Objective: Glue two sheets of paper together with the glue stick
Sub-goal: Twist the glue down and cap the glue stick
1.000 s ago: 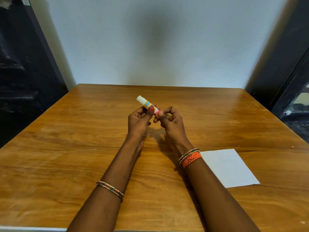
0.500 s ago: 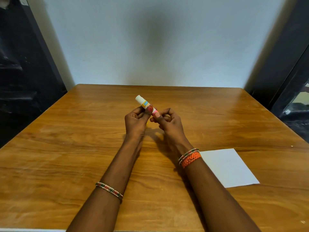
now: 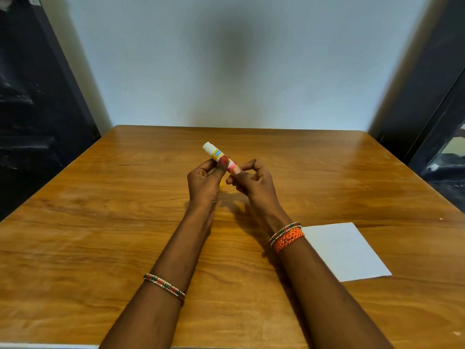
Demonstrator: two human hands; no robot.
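Note:
A small glue stick [image 3: 217, 154] with a white end and a yellow, blue and pink label is held tilted above the middle of the wooden table [image 3: 100, 222]. My left hand [image 3: 205, 182] pinches its body between thumb and fingers. My right hand [image 3: 254, 182] grips the lower end with its fingertips. White paper [image 3: 344, 250] lies flat on the table at the right, beside my right forearm; I cannot tell whether it is one sheet or two stacked. A small yellow thing [image 3: 221, 185] peeks out below my left hand.
A pale wall stands behind the table's far edge. Dark furniture flanks the table on the left and right. Bracelets sit on both wrists.
Both hands and the glue stick have shifted very slightly left and up. The right fingers have moved a little along the stick's lower end. The paper has not moved.

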